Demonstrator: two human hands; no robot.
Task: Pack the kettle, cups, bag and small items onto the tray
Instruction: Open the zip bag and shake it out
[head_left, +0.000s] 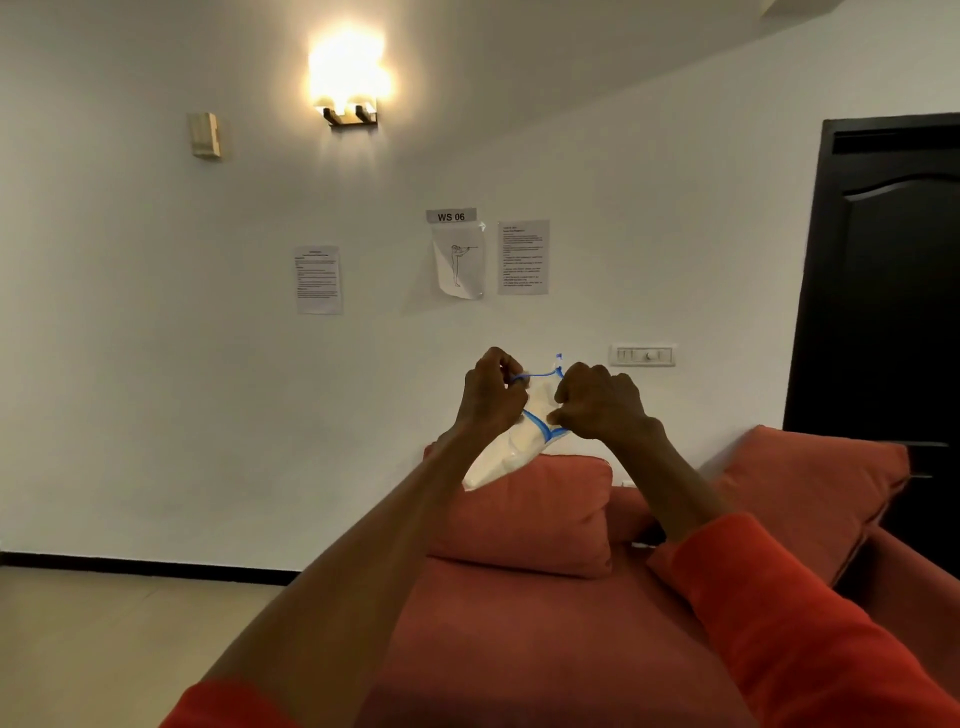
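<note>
A white plastic bag (506, 449) with a blue zip edge hangs in the air in front of the wall, above an orange cushion. My left hand (488, 397) grips the bag's top left corner. My right hand (602, 405) grips the top right corner, fingers curled around the blue edge. The blue strip stretches between both hands. Kettle, cups, tray and small items are out of view.
An orange sofa (519, 623) with two cushions (524, 514) fills the lower right. A dark door (883, 291) stands at the right. Papers (318, 279), a switch panel (643, 355) and a lit wall lamp (349, 83) are on the white wall. Beige floor lies at the lower left.
</note>
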